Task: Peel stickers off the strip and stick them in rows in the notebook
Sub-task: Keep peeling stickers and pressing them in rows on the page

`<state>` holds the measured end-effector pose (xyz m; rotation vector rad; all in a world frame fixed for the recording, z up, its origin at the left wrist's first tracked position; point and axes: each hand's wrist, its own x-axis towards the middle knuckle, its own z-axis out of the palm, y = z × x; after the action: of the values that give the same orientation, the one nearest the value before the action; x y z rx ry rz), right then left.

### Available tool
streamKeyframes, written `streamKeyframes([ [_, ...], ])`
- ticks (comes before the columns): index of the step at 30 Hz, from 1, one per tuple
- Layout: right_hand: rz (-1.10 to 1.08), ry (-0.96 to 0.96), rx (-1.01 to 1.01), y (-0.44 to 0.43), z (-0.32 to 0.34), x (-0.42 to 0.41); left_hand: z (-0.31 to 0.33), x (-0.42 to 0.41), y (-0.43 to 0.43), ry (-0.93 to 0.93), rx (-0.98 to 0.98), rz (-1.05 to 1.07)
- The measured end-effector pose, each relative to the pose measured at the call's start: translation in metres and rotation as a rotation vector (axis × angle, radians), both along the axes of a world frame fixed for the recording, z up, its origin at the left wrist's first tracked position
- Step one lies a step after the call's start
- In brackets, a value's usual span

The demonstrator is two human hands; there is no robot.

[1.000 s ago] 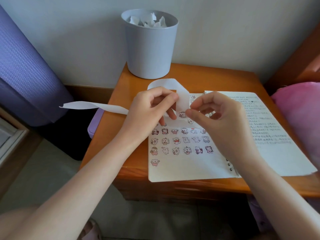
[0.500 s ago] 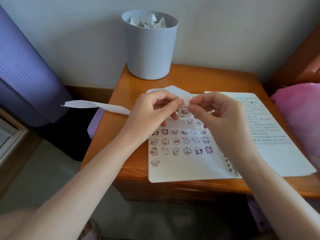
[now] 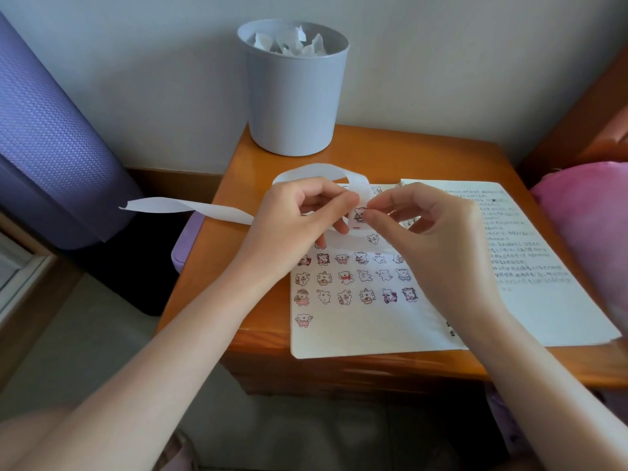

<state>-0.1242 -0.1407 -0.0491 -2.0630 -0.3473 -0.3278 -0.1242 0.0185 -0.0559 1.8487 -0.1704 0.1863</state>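
— Well, what sits over on the left?
— A purple rolled mat (image 3: pixel 51 147) stands against the wall. The loose tail of the white strip (image 3: pixel 204 209) hangs in the air in front of it, off the side of the wooden table (image 3: pixel 424 161). Under that tail a lilac object (image 3: pixel 185 246) pokes out beside the table; I cannot tell what it is.
— And at the back?
— A grey bin (image 3: pixel 295 96) stands on the table's far corner, with crumpled paper scraps (image 3: pixel 289 40) inside.
— The hands?
— The left hand (image 3: pixel 299 226) has its fingers curled round the strip, clasping it, and it hides where the tail joins the loop arching over its knuckles. The loop comes down between the hands, carrying a sticker (image 3: pixel 359 214). The right hand (image 3: pixel 438 239) pinches that sticker's edge between thumb and forefinger, above the notebook (image 3: pixel 373 334).
— How does the notebook lie?
— It lies open flat, with its near edge at the table's front. The left page holds rows of stickers (image 3: pixel 346 277), with a lone sticker (image 3: pixel 303 320) beneath them at the left. Both hands cover the top rows, and the right wrist hides the row ends and most of the ring binding. The right page (image 3: pixel 530 253) is handwritten. Past it, a pink cushion (image 3: pixel 591 226) fills the right edge.
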Motion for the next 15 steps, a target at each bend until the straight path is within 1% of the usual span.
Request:
streamKeyframes([
  [7, 0.015, 0.015, 0.035, 0.0008, 0.0011, -0.0003, 0.0019, -0.0013, -0.0015, 0.016, -0.004, -0.004],
  [15, 0.003, -0.012, -0.024, 0.0016, 0.0015, -0.0005, 0.0017, -0.0009, -0.0004, 0.021, 0.003, -0.007],
])
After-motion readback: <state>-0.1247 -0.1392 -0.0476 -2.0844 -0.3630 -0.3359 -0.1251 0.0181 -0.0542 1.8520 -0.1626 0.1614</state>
